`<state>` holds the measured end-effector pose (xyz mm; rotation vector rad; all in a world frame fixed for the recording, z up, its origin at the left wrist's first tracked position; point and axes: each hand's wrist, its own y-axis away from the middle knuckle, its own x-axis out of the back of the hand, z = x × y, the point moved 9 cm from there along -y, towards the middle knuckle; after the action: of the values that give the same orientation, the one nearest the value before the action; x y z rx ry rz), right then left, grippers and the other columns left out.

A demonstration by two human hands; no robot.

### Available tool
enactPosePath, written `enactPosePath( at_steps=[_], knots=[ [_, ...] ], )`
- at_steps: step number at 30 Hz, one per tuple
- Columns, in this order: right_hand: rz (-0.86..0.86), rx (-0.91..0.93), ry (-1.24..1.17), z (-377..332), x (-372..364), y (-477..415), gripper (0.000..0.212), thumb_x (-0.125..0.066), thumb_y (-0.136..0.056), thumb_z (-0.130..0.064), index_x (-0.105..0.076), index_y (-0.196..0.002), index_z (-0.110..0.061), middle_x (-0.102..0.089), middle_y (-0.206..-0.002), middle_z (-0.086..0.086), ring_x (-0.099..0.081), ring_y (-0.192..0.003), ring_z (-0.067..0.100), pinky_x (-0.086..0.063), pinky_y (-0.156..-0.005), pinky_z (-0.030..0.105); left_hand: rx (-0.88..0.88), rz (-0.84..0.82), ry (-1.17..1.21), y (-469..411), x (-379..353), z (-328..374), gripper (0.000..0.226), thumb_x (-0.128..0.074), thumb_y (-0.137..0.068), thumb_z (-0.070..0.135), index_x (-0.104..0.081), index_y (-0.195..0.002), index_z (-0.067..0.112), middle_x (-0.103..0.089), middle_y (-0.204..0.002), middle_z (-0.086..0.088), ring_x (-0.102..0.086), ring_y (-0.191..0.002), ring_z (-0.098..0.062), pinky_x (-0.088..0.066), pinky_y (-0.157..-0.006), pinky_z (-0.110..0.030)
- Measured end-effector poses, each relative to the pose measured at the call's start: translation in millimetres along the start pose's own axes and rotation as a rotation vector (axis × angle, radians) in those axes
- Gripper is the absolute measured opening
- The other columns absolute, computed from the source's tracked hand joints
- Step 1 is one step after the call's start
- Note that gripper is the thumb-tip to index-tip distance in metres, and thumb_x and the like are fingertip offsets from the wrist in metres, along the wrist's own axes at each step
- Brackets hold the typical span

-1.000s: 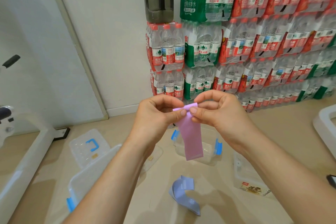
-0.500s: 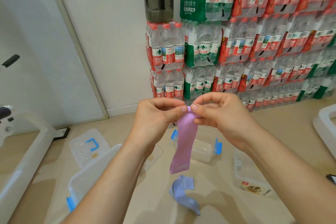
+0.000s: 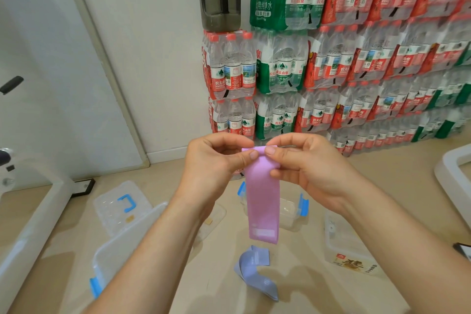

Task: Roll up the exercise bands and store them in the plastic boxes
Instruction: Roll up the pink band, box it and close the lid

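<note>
Hanging limp from both hands, the pink band [image 3: 262,201] looks light, soft and floppy. Left hand [image 3: 216,163] and right hand [image 3: 305,166] pinch its top edge, above the open box [image 3: 293,209]; grip stays there for rolling.

Head-worn view, forward and down, near pink band [image 3: 262,199]

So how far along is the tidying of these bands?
Barely begun. The clear plastic box with blue clips shows no band inside. The left hand and right hand pinch the top edge of the flat pink exercise band, its length hanging unrolled. The lilac band lies loose on the floor, waiting.
</note>
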<state>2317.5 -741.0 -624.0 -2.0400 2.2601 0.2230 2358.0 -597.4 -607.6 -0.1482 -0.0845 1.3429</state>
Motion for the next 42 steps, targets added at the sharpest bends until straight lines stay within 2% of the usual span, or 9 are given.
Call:
enactPosePath(
  at_steps=[4,9,14,21,24,29,31,38,42],
  knots=[
    [0.008,0.028,-0.028,-4,2,0,0.010,-0.067,-0.080,0.002,-0.067,-0.088,-0.002,-0.075,-0.089,0.014,-0.067,-0.075,0.017,-0.056,-0.062,0.021,0.008,-0.042,0.015,0,-3,-1,0.016,-0.076,-0.069,-0.005,-0.070,-0.074,0.009,-0.071,-0.067,-0.001,-0.066,-0.069,-0.013,-0.056,-0.068,-0.024],
    [0.031,0.067,0.002,-7,6,-1,0.014,-0.069,-0.077,0.006,-0.069,-0.085,-0.006,-0.069,-0.089,0.021,-0.064,-0.078,0.023,-0.056,-0.064,0.023,0.089,-0.146,0.064,2,-9,-7,0.020,-0.074,-0.065,0.028,-0.075,-0.079,0.013,-0.074,-0.084,-0.009,-0.068,-0.082,-0.024,-0.054,-0.084,-0.040],
    [-0.006,0.040,0.003,-5,1,0,0.012,-0.068,-0.079,0.003,-0.070,-0.087,-0.006,-0.073,-0.085,0.014,-0.068,-0.078,0.020,-0.058,-0.065,0.024,0.062,-0.057,0.039,1,-3,-5,0.009,-0.077,-0.069,0.009,-0.074,-0.077,0.008,-0.073,-0.074,-0.008,-0.068,-0.072,-0.020,-0.057,-0.078,-0.039],
    [-0.033,0.051,-0.058,-5,-2,0,0.015,-0.065,-0.082,-0.006,-0.069,-0.096,-0.001,-0.075,-0.094,0.014,-0.070,-0.084,0.019,-0.057,-0.065,0.022,0.009,-0.063,0.057,0,-4,-1,0.016,-0.076,-0.067,-0.006,-0.070,-0.073,0.007,-0.071,-0.065,-0.001,-0.067,-0.065,-0.012,-0.055,-0.063,-0.021],
    [-0.062,0.054,-0.035,-7,-1,-1,0.024,-0.065,-0.081,-0.002,-0.063,-0.105,-0.003,-0.074,-0.095,0.020,-0.069,-0.080,0.022,-0.056,-0.064,0.023,-0.022,-0.194,0.049,0,-10,2,0.025,-0.080,-0.063,-0.005,-0.072,-0.079,0.013,-0.072,-0.077,-0.004,-0.065,-0.077,-0.018,-0.054,-0.067,-0.023],
    [-0.279,-0.026,-0.032,-6,-13,7,0.051,-0.071,-0.070,-0.005,-0.054,-0.118,-0.008,-0.070,-0.094,0.030,-0.065,-0.076,0.028,-0.055,-0.061,0.026,-0.021,-0.622,-0.045,18,-29,9,0.061,-0.080,-0.055,0.011,-0.067,-0.114,0.020,-0.064,-0.123,-0.009,-0.058,-0.098,-0.030,-0.053,-0.078,-0.029],
    [-0.312,-0.050,-0.021,-4,-15,9,0.056,-0.072,-0.068,-0.003,-0.053,-0.120,-0.010,-0.071,-0.083,0.022,-0.066,-0.068,0.023,-0.054,-0.058,0.025,-0.015,-0.676,-0.067,23,-34,9,0.059,-0.080,-0.054,0.010,-0.069,-0.110,0.022,-0.065,-0.119,-0.009,-0.057,-0.100,-0.037,-0.054,-0.077,-0.029],
    [-0.351,-0.100,0.070,0,-19,12,0.051,-0.071,-0.073,-0.010,-0.055,-0.121,-0.010,-0.073,-0.084,0.012,-0.067,-0.069,0.016,-0.053,-0.060,0.023,-0.026,-0.645,-0.153,24,-30,12,0.053,-0.081,-0.050,-0.007,-0.073,-0.095,0.021,-0.068,-0.085,0.008,-0.052,-0.078,-0.018,-0.053,-0.067,-0.022],
    [-0.329,-0.115,0.182,5,-16,10,0.047,-0.073,-0.071,-0.012,-0.058,-0.116,-0.008,-0.075,-0.086,0.012,-0.067,-0.068,0.013,-0.051,-0.058,0.021,-0.053,-0.600,-0.280,24,-28,16,0.057,-0.082,-0.053,-0.014,-0.070,-0.098,0.017,-0.068,-0.089,0.008,-0.055,-0.076,-0.014,-0.054,-0.070,-0.026]
  ],
)
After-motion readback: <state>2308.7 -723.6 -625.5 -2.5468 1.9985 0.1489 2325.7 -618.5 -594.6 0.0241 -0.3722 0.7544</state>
